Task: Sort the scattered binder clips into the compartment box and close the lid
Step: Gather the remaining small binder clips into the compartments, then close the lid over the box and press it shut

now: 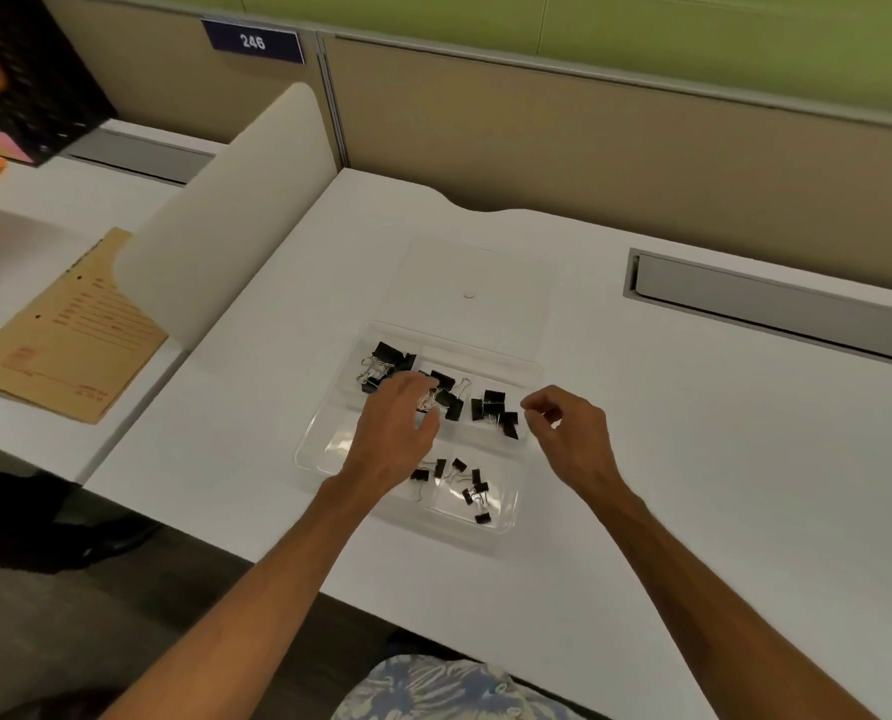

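A clear plastic compartment box [310, 445] sits mid-counter [693, 459], slightly skewed, its long axis running left to right, its open lid [485, 272] lying flat on the far side. Black binder clips [493, 403] with silver wire handles fill the three far compartments; smaller clips [477, 486] lie in the near right one. The left hand [392, 428] reaches over the middle far compartment, grip spread. The right hand [571, 433] hovers at the box's right edge, thumb and forefinger nearly meeting; whether they pinch anything cannot be told.
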